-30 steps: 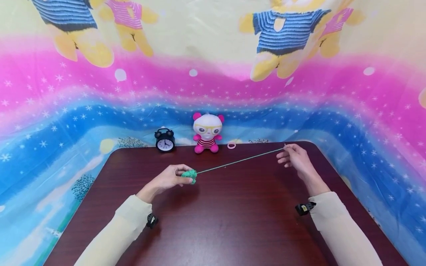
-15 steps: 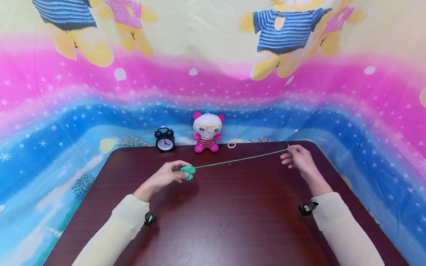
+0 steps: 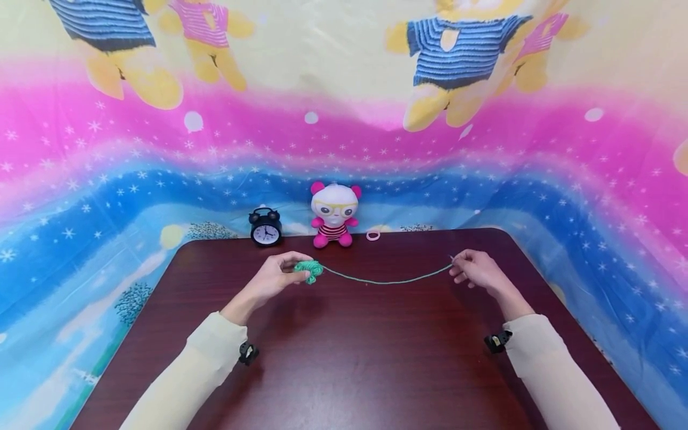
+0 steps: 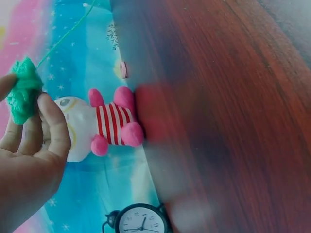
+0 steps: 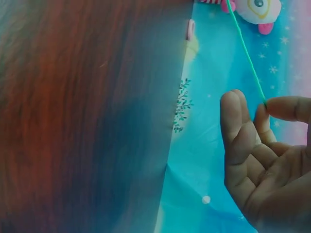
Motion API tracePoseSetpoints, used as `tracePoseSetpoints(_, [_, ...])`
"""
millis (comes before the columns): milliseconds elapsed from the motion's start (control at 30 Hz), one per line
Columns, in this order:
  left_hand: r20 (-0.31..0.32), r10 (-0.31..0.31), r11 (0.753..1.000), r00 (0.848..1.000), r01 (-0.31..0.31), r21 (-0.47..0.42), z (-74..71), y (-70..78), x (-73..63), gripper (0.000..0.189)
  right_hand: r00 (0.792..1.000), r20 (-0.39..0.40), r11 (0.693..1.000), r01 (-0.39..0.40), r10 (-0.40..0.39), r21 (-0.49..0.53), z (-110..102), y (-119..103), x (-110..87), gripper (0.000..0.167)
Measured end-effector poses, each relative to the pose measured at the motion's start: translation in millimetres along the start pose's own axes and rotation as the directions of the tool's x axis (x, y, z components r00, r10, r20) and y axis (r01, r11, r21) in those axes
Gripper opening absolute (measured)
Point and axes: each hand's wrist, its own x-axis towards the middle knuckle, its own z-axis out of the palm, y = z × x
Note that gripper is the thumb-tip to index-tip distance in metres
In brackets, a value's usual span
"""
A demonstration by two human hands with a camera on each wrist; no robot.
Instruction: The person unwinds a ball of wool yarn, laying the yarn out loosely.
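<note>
My left hand (image 3: 269, 279) holds a small bundle of green yarn (image 3: 309, 270) between thumb and fingers, above the table. In the left wrist view the yarn bundle (image 4: 24, 90) is gripped at its sides by the fingertips of my left hand (image 4: 36, 160). From it a single green strand (image 3: 387, 283) runs rightward, sagging in a shallow curve. My right hand (image 3: 478, 270) pinches the far end of the strand. Seen from the right wrist, thumb and forefinger of my right hand (image 5: 265, 155) meet on the strand (image 5: 249, 58), while the other fingers are loosely bent.
Along the back edge of the dark wooden table (image 3: 365, 358) stand a black alarm clock (image 3: 266, 230) and a pink and white plush panda (image 3: 334, 215). A small pink ring (image 3: 373, 236) lies right of the panda. A printed cloth (image 3: 344, 143) hangs behind.
The strand was stretched straight and now sags. My right hand first moved slightly outward, then back to the left and lower. The left hand rose a little with the yarn bundle.
</note>
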Motion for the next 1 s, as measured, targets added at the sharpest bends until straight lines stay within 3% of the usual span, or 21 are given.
tracePoseSetpoints(167, [0.009,0.041,0.999,0.999,-0.041,0.002,4.7,1.9,2.5,0.038,0.999,0.036,0.999,-0.011,0.013,-0.034,2.0,6.4,-0.9,0.034])
tracePoseSetpoints(333, [-0.027,0.049,0.999,0.998,-0.048,0.015,10.4,4.5,4.5,0.040,0.998,0.056,0.999,-0.023,0.025,-0.044,2.2,13.2,-1.5,0.034])
tracePoseSetpoints(467, [-0.058,0.049,0.996,0.997,-0.045,0.077,13.1,8.1,4.4,0.035,0.997,0.072,0.998,-0.030,0.033,-0.050,2.1,18.5,-1.3,0.034])
tracePoseSetpoints(667, [-0.045,0.072,0.985,0.996,-0.064,0.158,15.2,8.8,5.7,0.035,0.996,0.078,0.998,-0.033,0.038,-0.061,5.1,21.5,-0.8,0.036])
tracePoseSetpoints(1000, [-0.043,0.077,0.986,0.996,-0.069,0.153,18.4,8.1,7.4,0.035,0.996,0.044,0.994,0.078,-0.075,-0.076,19.6,8.7,0.9,0.036])
